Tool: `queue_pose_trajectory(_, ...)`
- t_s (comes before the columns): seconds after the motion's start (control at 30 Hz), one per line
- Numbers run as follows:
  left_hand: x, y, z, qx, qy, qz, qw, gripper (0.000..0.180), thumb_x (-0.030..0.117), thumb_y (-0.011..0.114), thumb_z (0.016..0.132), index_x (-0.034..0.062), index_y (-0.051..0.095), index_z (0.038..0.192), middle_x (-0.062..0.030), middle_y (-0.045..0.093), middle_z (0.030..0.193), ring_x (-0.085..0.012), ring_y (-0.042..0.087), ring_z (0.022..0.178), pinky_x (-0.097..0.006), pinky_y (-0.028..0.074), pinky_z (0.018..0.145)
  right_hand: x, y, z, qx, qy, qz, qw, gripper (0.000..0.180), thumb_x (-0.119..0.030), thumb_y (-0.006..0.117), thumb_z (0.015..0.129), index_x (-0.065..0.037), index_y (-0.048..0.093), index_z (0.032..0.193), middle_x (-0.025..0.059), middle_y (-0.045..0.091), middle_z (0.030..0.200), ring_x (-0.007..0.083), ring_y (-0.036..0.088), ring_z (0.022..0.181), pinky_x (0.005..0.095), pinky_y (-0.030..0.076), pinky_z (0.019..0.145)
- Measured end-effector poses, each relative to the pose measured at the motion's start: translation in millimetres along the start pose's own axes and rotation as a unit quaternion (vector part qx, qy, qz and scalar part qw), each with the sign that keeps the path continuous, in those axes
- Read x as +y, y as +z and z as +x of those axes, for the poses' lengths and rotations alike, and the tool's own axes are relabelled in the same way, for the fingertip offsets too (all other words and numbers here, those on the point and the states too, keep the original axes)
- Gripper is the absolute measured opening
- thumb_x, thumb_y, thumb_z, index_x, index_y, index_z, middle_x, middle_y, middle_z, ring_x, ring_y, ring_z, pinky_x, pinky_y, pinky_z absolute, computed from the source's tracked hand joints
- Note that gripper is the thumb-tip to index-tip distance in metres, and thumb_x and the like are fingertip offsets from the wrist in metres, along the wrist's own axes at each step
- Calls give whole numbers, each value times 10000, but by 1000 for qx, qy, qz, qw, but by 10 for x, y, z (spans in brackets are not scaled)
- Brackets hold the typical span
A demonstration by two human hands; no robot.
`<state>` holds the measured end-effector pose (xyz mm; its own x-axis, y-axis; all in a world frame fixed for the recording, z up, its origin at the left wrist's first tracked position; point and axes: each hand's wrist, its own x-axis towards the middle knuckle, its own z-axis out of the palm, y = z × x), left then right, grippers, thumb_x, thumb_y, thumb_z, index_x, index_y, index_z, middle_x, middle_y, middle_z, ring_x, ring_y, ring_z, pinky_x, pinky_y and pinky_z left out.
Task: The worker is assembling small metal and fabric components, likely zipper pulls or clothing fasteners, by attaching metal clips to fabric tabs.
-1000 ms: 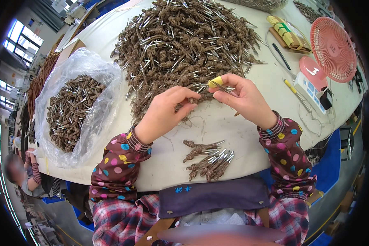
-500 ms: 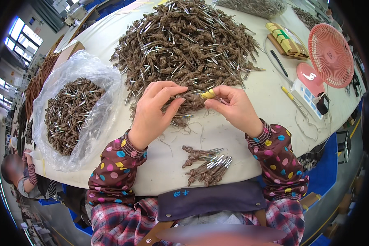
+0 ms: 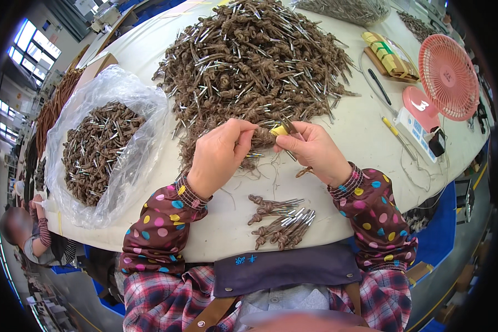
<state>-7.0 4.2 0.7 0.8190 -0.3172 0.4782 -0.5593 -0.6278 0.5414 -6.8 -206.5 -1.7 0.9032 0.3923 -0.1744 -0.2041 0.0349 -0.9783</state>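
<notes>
Both your hands are up at the near foot of the big pile (image 3: 254, 61), meeting over one knotted piece (image 3: 264, 136). Your left hand (image 3: 218, 155) pinches it, thumb and fingertips closed on the brown knot. Your right hand (image 3: 315, 149) grips the other end, with a small yellow tool (image 3: 279, 130) tucked between thumb and forefinger, touching the piece. That piece is a short tan-brown cord tied in a lump, with thin metal pins sticking out of one end. It sits above the bench (image 3: 359, 138), just beside the pile's near edge.

Count it out: one heap, far too many pieces to number. One clear bag (image 3: 102, 144) at the left edge, holding a second, smaller load of the same pieces. One small bundle (image 3: 279, 218) at the near edge, right below your hands, maybe six or seven pieces lying side by side with pins pointing right; I can't count them exactly. One stray knot (image 3: 305, 172) lies just under your right wrist.

On the right side stands one pink fan (image 3: 447, 77). One black pen (image 3: 379, 86) and one yellow-handled tool (image 3: 395, 133) lie near it.
</notes>
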Motion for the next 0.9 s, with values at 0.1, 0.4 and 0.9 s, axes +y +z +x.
queue_pose_trajectory(0.1,-44,66,-34,16,-21,-154,988,104,27,611,855,15,550,938,-105,628,779,-251,645,679,-296,508,587,113,9,60,5,-26,-15,1000,218,-257,635,900,-62,618,996,-62,600,758,-2,387,525,183,305,467)
queue_pose_trajectory(0.4,-72,19,-14,-12,19,-47,999,64,11,574,889,-17,537,932,-101,633,819,-182,677,745,-270,516,641,-47,36,28,178,-332,-490,786,320,-381,651,843,-77,555,877,48,571,824,204,618,631,298,472,518)
queue_pose_trajectory(0.9,-12,61,-41,-13,26,-41,999,119,32,614,851,12,545,946,-126,611,782,-254,627,685,-311,495,602,-91,121,-27,158,-421,-653,610,264,-301,712,776,-112,530,749,12,491,715,186,535,543,299,408,463)
